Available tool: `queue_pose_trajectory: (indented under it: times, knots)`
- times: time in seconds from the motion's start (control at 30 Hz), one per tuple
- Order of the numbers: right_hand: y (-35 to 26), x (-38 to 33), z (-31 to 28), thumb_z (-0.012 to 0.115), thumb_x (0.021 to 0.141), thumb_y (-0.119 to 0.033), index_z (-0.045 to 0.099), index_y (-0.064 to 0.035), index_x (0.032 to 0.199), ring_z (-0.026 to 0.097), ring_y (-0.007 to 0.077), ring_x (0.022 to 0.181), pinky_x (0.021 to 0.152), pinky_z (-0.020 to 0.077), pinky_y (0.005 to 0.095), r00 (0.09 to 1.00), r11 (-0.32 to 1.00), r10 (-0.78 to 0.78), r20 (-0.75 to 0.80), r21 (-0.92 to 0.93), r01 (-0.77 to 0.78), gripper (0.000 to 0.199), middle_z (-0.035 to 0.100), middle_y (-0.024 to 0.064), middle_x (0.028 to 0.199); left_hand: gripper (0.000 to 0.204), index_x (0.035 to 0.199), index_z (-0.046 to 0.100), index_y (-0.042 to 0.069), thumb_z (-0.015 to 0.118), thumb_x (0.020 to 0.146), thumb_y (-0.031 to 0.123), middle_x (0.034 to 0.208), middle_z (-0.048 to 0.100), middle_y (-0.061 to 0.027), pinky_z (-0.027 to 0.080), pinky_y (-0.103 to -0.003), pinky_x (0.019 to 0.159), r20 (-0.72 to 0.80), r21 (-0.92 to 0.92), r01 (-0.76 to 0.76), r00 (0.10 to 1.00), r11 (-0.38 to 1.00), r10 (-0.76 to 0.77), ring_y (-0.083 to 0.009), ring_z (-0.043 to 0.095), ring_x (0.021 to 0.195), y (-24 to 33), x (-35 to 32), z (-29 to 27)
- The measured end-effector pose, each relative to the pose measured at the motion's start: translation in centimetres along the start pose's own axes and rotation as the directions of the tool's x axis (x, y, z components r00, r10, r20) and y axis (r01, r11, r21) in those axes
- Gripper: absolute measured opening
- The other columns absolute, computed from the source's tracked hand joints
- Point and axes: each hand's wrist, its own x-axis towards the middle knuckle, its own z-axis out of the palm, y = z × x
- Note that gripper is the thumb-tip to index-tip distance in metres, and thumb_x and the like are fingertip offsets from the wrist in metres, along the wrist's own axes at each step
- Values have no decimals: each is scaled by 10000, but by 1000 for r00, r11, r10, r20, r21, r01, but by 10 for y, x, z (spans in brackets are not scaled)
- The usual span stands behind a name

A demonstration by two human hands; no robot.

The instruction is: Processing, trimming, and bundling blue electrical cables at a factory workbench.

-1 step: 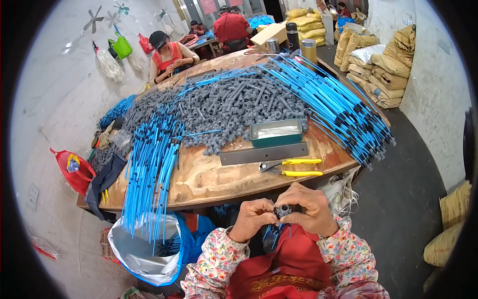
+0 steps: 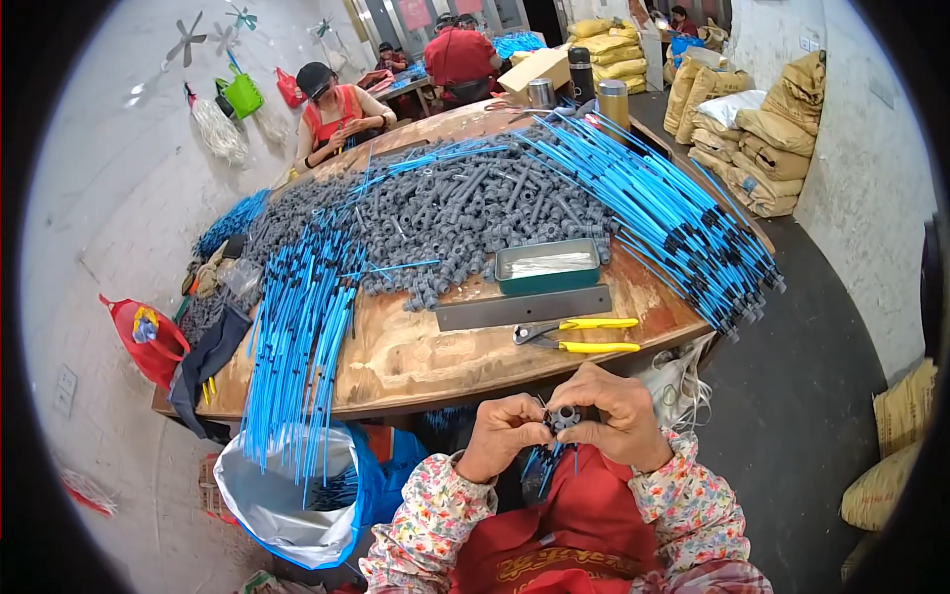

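Note:
Just past the table's front edge, over my red apron, my two hands meet at a small grey plastic fitting with a round opening and a toothed rim. My left hand pinches its left side between thumb and fingers. The thumb and curled fingers of my right hand grip it from the right. A thin strand stands up by the left fingertips; its kind is too small to tell. Below the fitting hang several blue rods with black parts, partly hidden by my hands.
On the wooden table lie yellow-handled pliers, a metal bar, a green tray of white strips, a heap of grey fittings and bundles of blue rods. A lined blue bag stands below left. A co-worker sits opposite.

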Motion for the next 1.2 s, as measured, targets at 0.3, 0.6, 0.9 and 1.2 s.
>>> queue_pose_trajectory:
  times: [0.3, 0.6, 0.9, 1.2]
  knots:
    - [7, -11, -5, 773, 675, -98, 656, 38, 889, 600, 203, 779, 695, 470, 293, 990, 990, 101, -95, 113, -90, 279, 655, 114, 868, 95, 915, 612, -44, 608, 868, 39, 817, 598, -91, 458, -262, 635, -60, 168, -251, 963, 953, 264, -147, 576, 730, -16, -8, 19]
    - [11, 6, -1, 716, 691, 37, 665, 34, 946, 577, 91, 741, 647, 465, 204, 886, 878, 455, -89, 207, -431, 260, 616, 34, 813, 89, 903, 592, -44, 579, 823, -7, 773, 538, -175, 457, -353, 598, -83, 741, -222, 906, 634, 414, -342, 558, 679, 6, 0, 17]
    - [58, 6, -12, 746, 731, -64, 615, 90, 1039, 604, 189, 891, 784, 482, 279, 983, 839, 186, 1, 521, -159, 368, 625, 133, 975, 45, 847, 589, -28, 573, 846, 14, 694, 517, -131, 430, -327, 542, -77, 567, -188, 957, 802, 279, -290, 535, 582, -5, 12, 7]
    - [53, 0, -6, 737, 770, -219, 620, 57, 1012, 595, 230, 862, 777, 471, 327, 964, 797, 266, -15, 566, -212, 385, 622, 159, 911, 75, 810, 574, -29, 564, 858, 28, 662, 490, -122, 404, -314, 508, -84, 441, -234, 950, 866, 300, -268, 525, 566, -16, 11, 12]
